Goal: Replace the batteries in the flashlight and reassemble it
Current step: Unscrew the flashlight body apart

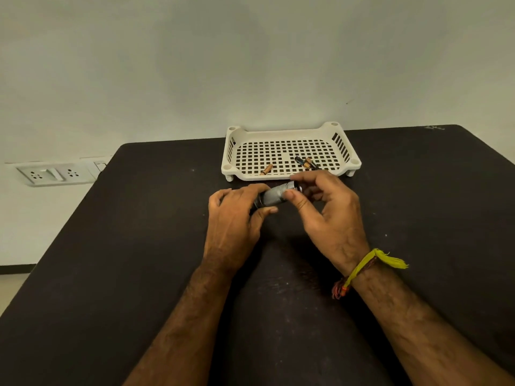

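Risk, left end: the left hand [237,215] curls over one end of the flashlight [277,195], fingers above and thumb below. If this hold slackens while the other end is turned, the barrel would likely spin with the twist and the cap would neither loosen nor seat.

Risk, barrel: the knurled silver body lies tilted, its right end higher. A cap coming off at that slant could let cells slide out of the lower end, if that is the end that opens.

Risk, right end: the right hand [328,215] pinches the dark end between forefinger and thumb. A skewed twist here could cross the thread and jam it. Whether this end is the cap or the lens head I cannot tell, as the fingers hide the joint.

Risk, beyond the hands: loose batteries [305,162] lie in the white perforated tray [289,132] just past the right fingertips, with one more battery [266,169] further left, past the gap between the hands. Old and fresh cells could be confused, since nothing visible marks them apart.

Flashlight position: spanning the two hands, held just above the black table [139,246], its left end buried under the left fingers, its right end between the right thumb and forefinger.

Hands: both closed on the flashlight, neither free.
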